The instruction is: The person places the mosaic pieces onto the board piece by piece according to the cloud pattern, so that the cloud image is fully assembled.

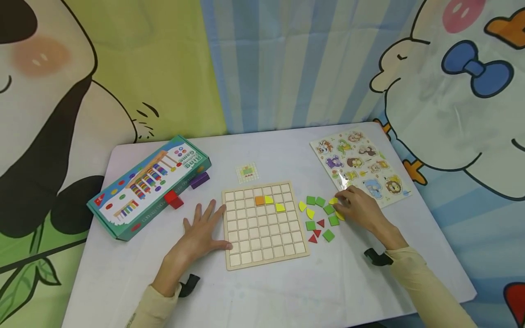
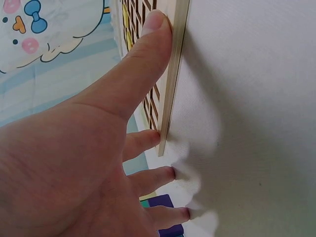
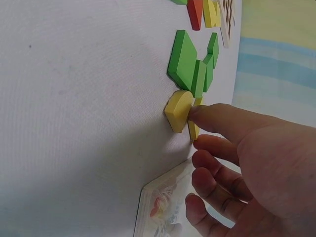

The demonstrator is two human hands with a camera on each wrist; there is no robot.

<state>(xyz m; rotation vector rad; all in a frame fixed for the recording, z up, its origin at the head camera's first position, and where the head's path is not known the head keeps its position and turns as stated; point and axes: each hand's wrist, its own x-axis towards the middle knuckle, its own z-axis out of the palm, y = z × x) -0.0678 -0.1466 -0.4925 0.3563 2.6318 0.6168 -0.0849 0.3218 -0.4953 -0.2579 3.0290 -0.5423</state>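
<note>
A wooden grid board (image 1: 262, 232) lies flat in the middle of the table, with an orange square (image 1: 259, 200) and two yellow tiles (image 1: 280, 207) in its slots. My left hand (image 1: 198, 239) is spread at the board's left side, its thumb resting on the edge and its other fingers pointing away from me. To the right of the board, my right hand (image 1: 362, 209) pinches a yellow quarter-circle tile (image 3: 193, 129) between thumb and index finger. Another yellow tile (image 3: 178, 110) lies beside the thumb. Green squares (image 1: 328, 235), red triangles (image 1: 313, 238) and more yellow tiles (image 1: 310, 213) are scattered there.
A small pattern card (image 1: 248, 172) lies behind the board. At the left sits a green toy box (image 1: 143, 187), with a red block (image 1: 173, 199) and a purple block (image 1: 199, 180) along its side. An animal puzzle board (image 1: 361, 159) lies at the back right.
</note>
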